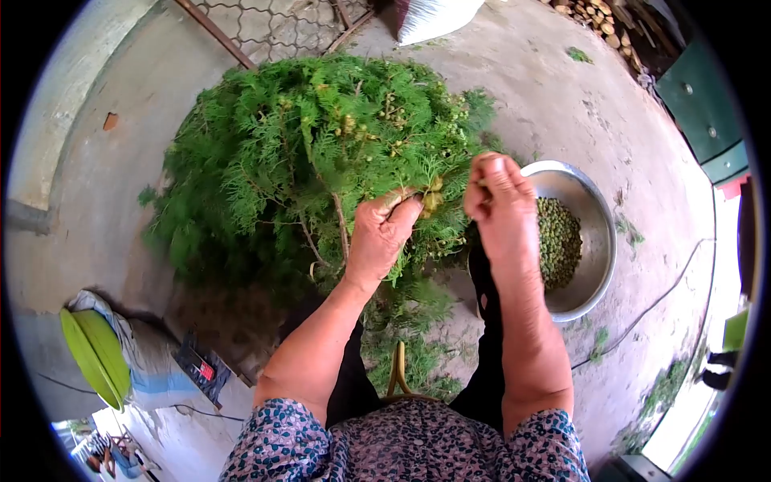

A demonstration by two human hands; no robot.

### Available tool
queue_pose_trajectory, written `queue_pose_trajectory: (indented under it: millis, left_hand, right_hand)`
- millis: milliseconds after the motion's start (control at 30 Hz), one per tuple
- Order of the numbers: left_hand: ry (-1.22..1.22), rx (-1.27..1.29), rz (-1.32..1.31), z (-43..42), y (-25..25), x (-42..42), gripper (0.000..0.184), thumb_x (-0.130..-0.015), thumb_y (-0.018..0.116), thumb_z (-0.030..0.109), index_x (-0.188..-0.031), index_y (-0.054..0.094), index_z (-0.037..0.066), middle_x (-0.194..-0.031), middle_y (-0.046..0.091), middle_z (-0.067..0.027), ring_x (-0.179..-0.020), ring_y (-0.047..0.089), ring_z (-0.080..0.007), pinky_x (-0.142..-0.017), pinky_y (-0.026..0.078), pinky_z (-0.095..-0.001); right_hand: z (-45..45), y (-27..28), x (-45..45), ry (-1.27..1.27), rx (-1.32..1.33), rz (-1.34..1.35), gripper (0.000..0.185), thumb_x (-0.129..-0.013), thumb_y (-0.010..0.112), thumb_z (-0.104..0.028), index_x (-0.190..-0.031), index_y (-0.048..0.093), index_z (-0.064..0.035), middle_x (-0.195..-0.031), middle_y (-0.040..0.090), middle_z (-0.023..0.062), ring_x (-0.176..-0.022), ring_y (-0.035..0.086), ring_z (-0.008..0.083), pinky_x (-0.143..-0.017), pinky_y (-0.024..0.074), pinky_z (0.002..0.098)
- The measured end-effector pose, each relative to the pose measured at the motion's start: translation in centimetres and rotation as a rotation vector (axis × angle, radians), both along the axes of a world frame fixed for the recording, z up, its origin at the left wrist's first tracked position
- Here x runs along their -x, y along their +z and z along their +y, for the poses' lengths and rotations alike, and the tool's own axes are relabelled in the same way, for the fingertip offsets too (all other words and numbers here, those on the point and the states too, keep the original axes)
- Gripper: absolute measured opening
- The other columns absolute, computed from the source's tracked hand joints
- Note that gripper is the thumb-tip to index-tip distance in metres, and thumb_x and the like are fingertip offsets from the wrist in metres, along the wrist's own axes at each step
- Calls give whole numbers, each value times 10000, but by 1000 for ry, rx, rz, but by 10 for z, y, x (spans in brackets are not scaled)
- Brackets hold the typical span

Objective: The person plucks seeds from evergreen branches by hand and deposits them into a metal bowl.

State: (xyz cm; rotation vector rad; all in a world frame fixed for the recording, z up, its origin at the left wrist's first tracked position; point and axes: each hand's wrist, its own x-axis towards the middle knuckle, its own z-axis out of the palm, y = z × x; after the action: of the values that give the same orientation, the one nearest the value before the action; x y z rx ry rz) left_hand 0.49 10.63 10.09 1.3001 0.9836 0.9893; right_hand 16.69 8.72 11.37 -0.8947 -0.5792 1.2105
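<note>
A big heap of green conifer branches point(265, 153), with flat feathery foliage and small yellow-green cones, lies in front of me. My left hand point(384, 234) is closed on a conifer sprig point(432, 197) at the heap's right side; its cones show past my thumb. To the right, my right hand point(504, 201) is raised with its fingers curled together, apart from the sprig. Whatever those fingers may hold is hidden. Below and beside that hand stands a metal bowl point(598, 265), partly filled with small green cones point(560, 245).
A white sack point(434, 18) and stacked firewood point(598, 20) are at the back. Green drawers point(707, 108) stand at the right, near a cable point(650, 325) on the concrete floor. A lime-green basin point(95, 357) is at lower left. Loose sprigs point(414, 365) lie between my legs.
</note>
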Motion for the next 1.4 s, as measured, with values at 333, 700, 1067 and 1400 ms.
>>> queue_pose_trajectory:
  millis: [333,700,1067,1400]
  left_hand:
    - [49,156,-213,7,-3,5,134,-832,574,151,-861,639,38,-524,421,76,-429,334,-9,-382,250,-190]
    - [12,195,-245,8,-7,6,162,-833,575,173,-886,639,34,-507,417,75,-418,329,-13,-380,243,-194]
    - [103,326,-365,10,-1,5,174,-843,569,215,-744,583,72,-440,367,59,-369,313,-38,-368,277,-206]
    - [191,274,-272,6,-1,0,102,-810,605,128,-855,655,52,-594,502,68,-465,363,-3,-405,258,-166]
  right_hand:
    - [-1,-2,17,161,12,-44,203,-808,622,-113,-1003,603,-60,-716,558,-13,-542,463,47,-457,362,174]
    - [-2,-10,42,113,32,-65,119,-849,566,-88,-938,562,-9,-725,562,20,-531,495,62,-434,367,182]
    - [1,-14,42,190,53,230,152,-851,572,-122,-986,537,-61,-785,566,17,-605,529,82,-477,392,193]
    - [2,-16,55,76,-7,-223,268,-752,689,-80,-952,523,-17,-752,542,-7,-632,468,60,-577,418,193]
